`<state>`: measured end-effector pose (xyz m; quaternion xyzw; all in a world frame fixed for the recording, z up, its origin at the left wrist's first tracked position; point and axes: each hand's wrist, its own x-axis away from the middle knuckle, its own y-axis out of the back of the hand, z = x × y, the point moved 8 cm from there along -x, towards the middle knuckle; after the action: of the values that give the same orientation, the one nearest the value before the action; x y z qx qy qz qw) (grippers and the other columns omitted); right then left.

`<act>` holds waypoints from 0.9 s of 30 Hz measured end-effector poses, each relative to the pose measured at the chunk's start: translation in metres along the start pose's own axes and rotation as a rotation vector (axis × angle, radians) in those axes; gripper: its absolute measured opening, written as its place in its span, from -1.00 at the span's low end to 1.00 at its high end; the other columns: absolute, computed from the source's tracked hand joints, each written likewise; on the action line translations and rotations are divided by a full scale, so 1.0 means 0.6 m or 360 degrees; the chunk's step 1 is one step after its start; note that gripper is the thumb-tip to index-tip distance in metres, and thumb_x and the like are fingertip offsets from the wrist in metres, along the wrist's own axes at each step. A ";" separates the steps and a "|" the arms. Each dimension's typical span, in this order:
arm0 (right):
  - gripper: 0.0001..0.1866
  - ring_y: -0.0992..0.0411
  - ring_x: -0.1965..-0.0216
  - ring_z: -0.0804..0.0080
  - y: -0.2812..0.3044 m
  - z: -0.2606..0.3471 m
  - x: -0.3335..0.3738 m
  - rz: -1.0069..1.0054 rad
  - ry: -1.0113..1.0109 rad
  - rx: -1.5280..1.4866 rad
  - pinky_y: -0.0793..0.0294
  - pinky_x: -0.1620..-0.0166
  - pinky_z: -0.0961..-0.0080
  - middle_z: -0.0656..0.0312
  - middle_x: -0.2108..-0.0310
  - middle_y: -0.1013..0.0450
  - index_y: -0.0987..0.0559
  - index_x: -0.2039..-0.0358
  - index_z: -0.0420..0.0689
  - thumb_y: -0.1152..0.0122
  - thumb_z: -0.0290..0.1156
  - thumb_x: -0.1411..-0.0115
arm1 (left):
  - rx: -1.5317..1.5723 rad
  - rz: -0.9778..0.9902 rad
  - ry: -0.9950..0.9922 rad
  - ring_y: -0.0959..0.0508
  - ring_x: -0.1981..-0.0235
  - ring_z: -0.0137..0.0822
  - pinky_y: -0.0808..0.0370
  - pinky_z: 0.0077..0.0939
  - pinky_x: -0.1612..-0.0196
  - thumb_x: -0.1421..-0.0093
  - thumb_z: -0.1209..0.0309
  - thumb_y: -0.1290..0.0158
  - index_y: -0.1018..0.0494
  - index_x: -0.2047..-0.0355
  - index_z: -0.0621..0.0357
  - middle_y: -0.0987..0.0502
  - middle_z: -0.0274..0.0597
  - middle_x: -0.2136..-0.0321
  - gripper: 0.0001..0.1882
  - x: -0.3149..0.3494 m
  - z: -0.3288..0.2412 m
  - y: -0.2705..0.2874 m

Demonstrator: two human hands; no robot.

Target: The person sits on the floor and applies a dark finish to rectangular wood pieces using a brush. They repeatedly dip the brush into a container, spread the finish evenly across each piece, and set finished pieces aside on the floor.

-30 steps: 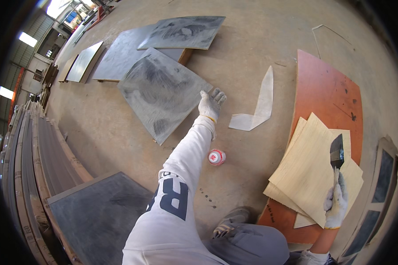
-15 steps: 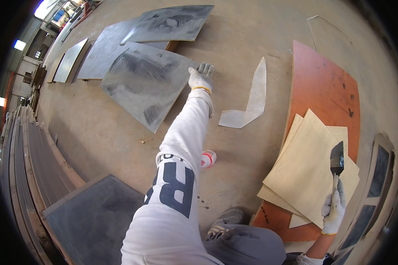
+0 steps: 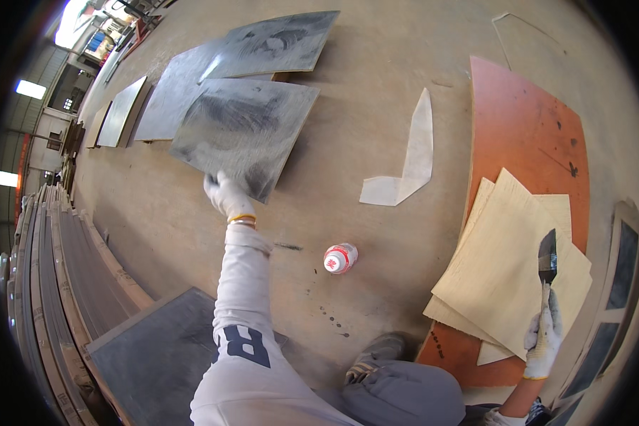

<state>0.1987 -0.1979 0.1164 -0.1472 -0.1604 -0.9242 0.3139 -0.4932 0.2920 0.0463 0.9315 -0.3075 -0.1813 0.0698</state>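
My left hand [image 3: 228, 197], in a white work glove, is at the near edge of a smudged grey board [image 3: 245, 121]. Its fingers look bent around that edge, though they are slightly blurred. The board's far side overlaps other grey sheets. At the right, my gloved right hand [image 3: 543, 341] grips the handle of a flat paintbrush [image 3: 547, 257] with its dark head pointing away from me. The brush is above a fanned stack of pale wood veneer sheets [image 3: 504, 263], which lie on an orange-red board [image 3: 525, 128].
A white bottle with red marks [image 3: 341, 258] stands on the floor between my arms. Beyond it lies a bent pale strip [image 3: 412, 160]. At the left are long stacked panels [image 3: 85, 263] and a dark board [image 3: 156, 348]. Another grey sheet [image 3: 277, 46] lies far off.
My left hand has moved from the grey board's right corner to its near edge, leftward and closer. The board has turned slightly. My right hand keeps the brush in about the same place.
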 end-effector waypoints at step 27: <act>-0.43 -0.12 0.69 0.84 0.005 0.023 0.015 -0.0024 0.0016 -0.0138 -0.02 0.68 0.78 0.53 0.53 -0.32 -0.38 -0.47 -0.12 -0.15 -0.30 -0.51 | 0.1021 0.0367 0.1445 -0.52 -0.26 0.00 -0.46 -0.01 -0.34 -0.50 0.21 -0.01 -0.42 -0.32 0.21 -0.50 -0.06 -0.32 -0.51 0.057 0.226 -0.168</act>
<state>0.1962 -0.1993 0.1326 -0.1547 -0.1196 -0.9334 0.3009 -0.4643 0.3500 -0.1135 0.8510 -0.3860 0.3486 -0.0722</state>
